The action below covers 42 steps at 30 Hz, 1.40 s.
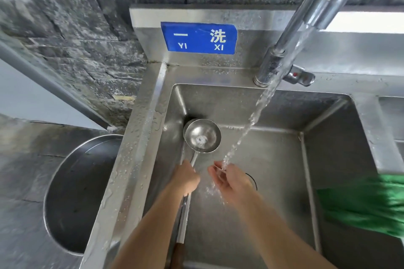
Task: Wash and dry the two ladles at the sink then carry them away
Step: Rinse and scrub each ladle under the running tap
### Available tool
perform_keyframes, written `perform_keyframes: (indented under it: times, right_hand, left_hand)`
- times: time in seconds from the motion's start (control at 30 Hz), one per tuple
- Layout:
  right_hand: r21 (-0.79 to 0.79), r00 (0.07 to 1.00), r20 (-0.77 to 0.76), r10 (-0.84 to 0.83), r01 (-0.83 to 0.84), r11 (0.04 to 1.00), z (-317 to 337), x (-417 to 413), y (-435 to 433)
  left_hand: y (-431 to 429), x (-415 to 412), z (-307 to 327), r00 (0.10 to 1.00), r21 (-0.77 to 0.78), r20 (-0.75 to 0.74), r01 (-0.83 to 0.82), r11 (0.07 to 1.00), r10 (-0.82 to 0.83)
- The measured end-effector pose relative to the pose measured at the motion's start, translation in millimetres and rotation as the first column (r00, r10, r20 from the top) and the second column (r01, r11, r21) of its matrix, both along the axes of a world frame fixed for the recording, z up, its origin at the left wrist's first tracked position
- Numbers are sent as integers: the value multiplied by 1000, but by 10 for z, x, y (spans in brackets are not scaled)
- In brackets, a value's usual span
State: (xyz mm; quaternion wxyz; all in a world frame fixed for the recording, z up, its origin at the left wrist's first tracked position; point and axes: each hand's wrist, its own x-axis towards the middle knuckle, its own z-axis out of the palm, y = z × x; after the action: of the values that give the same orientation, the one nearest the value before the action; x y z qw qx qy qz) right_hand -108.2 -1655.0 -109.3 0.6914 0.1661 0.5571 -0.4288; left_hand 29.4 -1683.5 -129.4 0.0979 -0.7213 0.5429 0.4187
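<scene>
Two steel ladles [202,135] lie stacked in the left part of the steel sink [273,116], bowls up against the far left corner; the lower bowl only peeks out behind the upper one. Their long handles run toward me, ending in a wooden grip at the bottom edge. My left hand [184,178] grips the handles just below the bowls. My right hand [232,180] is cupped, fingers relaxed, under the water stream [258,111] falling from the tap [314,13]. It holds nothing.
A green cloth [363,203] lies over the sink's right rim. A large round steel basin [83,192] stands on the floor left of the sink. The tap lever with a red dot [299,76] sits behind the basin. A drain [251,179] shows under my right hand.
</scene>
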Motion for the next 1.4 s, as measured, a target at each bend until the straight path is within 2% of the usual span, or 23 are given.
perform_keyframes:
  times: [0.1,0.33,0.43,0.57,0.6,0.63,0.67,0.7,0.73,0.77,0.83,0.93,0.97,1.07,1.13,1.2,1.27,1.33,1.4]
  right_hand:
    - [-28,999,38,22,-21,999,122,-21,46]
    - [-132,989,-9,146,-146,980,336,-225,218]
    - [-134,979,-111,171,-186,973,273,-321,260]
    - [-123,896,-336,290,-347,930,263,-338,289]
    - [-118,852,-407,328,-406,906,258,-312,288]
    - [-76,753,-521,402,-511,856,268,-278,292]
    - [5,583,-645,494,-643,766,268,-246,293]
    - [131,346,-746,569,-761,635,269,-212,309]
    - [236,125,-806,579,-828,508,293,-171,330]
    - [290,-29,-839,543,-869,402,307,-128,365]
    - [328,-203,-875,440,-916,230,248,-48,428]
    - [415,-396,-831,391,-909,-37,128,68,559]
    - [422,-423,-806,413,-901,-99,137,103,606]
    - [358,-393,-747,537,-918,-173,312,16,718]
    - [464,-499,-727,471,-863,-199,367,-79,754]
    - [611,-624,-692,364,-774,-165,351,-118,715]
    - [602,-591,-692,414,-789,-120,332,-40,637]
    - [479,-485,-719,497,-865,-151,399,63,596]
    - [387,-433,-720,542,-899,-203,472,50,601]
  left_hand:
    - [239,9,232,997,17,-18,77,997,-76]
    - [737,125,774,943,4,99,318,948,-316]
    - [796,224,993,908,-3,141,400,917,-395]
    - [864,351,1134,898,19,152,415,910,-413]
    - [885,389,1143,896,22,158,417,908,-415]
    - [902,426,1142,892,21,162,424,906,-421]
    - [919,467,1128,886,20,163,437,899,-434]
    - [935,503,1109,878,16,159,455,890,-451]
    - [948,531,1089,874,8,146,467,884,-463]
    - [962,549,1073,872,0,129,475,880,-471]
    - [996,551,1050,865,-18,104,495,869,-491]
    - [1056,488,1032,839,-76,129,540,838,-529]
    - [1066,480,1032,836,-111,151,545,831,-528]
    - [1065,538,1010,849,-120,142,525,843,-509]
    - [1067,582,983,857,-95,124,512,853,-501]
    - [1069,542,993,871,-112,98,489,865,-480]
    - [1054,446,1019,863,-141,74,506,851,-500]
    - [1006,404,1046,863,-171,75,505,846,-500]
    - [940,471,1063,882,-173,81,471,865,-464]
